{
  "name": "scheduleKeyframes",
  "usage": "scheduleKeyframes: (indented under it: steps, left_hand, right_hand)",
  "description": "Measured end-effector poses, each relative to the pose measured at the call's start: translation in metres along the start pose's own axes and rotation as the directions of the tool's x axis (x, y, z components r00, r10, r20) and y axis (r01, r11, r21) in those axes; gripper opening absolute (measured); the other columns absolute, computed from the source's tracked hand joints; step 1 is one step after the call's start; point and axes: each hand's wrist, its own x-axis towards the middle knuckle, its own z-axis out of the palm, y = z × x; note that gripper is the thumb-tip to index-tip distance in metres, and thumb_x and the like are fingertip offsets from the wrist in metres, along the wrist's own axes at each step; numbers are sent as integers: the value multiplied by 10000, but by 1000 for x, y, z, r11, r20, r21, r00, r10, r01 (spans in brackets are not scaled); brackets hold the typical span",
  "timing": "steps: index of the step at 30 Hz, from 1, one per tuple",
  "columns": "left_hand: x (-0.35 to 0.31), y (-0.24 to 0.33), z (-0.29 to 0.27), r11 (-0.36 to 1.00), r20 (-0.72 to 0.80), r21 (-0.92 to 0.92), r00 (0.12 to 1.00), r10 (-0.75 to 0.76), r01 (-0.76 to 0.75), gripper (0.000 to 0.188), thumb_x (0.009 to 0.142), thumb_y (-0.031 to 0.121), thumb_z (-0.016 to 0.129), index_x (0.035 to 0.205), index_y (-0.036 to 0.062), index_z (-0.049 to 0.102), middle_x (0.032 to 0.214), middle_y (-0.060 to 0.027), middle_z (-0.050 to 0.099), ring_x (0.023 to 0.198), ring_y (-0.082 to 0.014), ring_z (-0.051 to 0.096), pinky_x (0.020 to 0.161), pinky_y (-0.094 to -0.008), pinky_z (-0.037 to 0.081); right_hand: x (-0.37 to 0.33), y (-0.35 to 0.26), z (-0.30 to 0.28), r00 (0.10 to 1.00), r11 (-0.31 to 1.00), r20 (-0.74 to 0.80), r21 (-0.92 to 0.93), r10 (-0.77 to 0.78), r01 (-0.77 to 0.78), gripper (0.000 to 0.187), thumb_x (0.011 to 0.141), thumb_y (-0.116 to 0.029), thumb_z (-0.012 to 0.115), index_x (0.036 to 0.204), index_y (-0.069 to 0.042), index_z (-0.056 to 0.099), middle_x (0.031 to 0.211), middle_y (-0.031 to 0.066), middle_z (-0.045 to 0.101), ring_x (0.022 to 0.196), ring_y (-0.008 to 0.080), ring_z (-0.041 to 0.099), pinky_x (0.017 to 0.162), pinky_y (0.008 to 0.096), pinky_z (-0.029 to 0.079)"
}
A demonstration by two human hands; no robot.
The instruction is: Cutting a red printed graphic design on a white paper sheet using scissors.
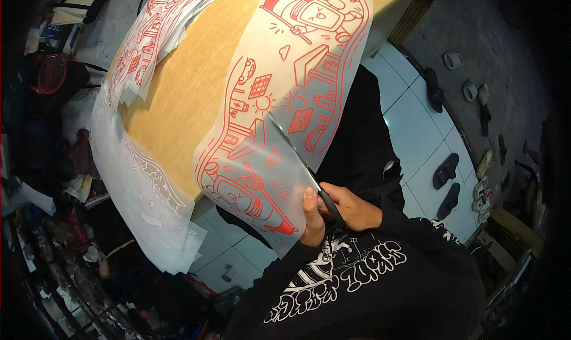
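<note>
Pale wooden table (pixel 184 105), shiny white square-tiled floor (pixel 420 123); grey concrete ground (pixel 507 84) beyond, dim light around

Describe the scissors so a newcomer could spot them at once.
Find the pale wooden table, then the long translucent red-printed sheet running off its near edge. At the sheet's lower right, the right hand grips the scissors. Metal-bladed and black-handled, they make a straight, rigid line unlike the sheet's curvy red drawings.

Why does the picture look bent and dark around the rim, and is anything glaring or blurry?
Head view: the fisheye lens bows the tiles' edge and blackens the corners; head view: a small glint shows on those tiles; head view: the sheet and scissors look fairly crisp, the left-hand clutter dim.
</note>
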Motion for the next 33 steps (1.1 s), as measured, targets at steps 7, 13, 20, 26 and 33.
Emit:
scheduleKeyframes:
  steps: [7, 13, 20, 26, 33]
  left_hand:
    - [-2, -7, -11, 995, 107, -85, 993, -41, 50, 445, 923, 426, 390, 914, 13, 554, 814, -66, 581, 734, -132, 550, 663, -232, 437]
    - [-1, 0, -6, 994, 114, -105, 993, -8, 20, 417, 927, 402, 395, 930, 16, 550, 831, -58, 572, 751, -131, 543, 678, -235, 433]
    - [-4, 9, -3, 991, 123, -129, 992, 41, -25, 377, 933, 369, 402, 952, 21, 544, 854, -47, 560, 776, -129, 534, 700, -238, 428]
    - [-1, 17, 4, 987, 126, -148, 988, 85, -66, 344, 938, 341, 408, 971, 24, 539, 874, -37, 550, 797, -128, 526, 719, -241, 424]
    - [-9, 26, 2, 979, 134, -173, 982, 134, -110, 306, 944, 307, 416, 994, 29, 533, 897, -26, 538, 821, -127, 516, 741, -245, 419]
  right_hand:
    - [0, 4, 0, 1000, 1000, 1, -18, -18, 18, 307, 935, -308, 492, 910, -2, 502, 742, 14, 499, 702, 79, 445, 649, 252, 402]
    - [0, 3, -1, 1000, 999, 4, -45, 12, -12, 310, 934, -312, 493, 896, -4, 497, 733, 10, 491, 698, 73, 442, 640, 247, 400]
    - [1, 4, -2, 1000, 998, 5, -60, 0, 1, 320, 934, -320, 491, 876, -5, 488, 726, 14, 496, 690, 75, 446, 638, 251, 404]
    - [2, 3, -1, 1000, 998, -10, -60, -21, 20, 325, 932, -317, 493, 858, 0, 484, 735, 30, 520, 689, 87, 463, 644, 259, 411]
    - [3, 1, -3, 1000, 999, 6, -47, -7, 7, 319, 933, -317, 495, 877, -2, 494, 721, 16, 491, 677, 79, 431, 619, 254, 389]
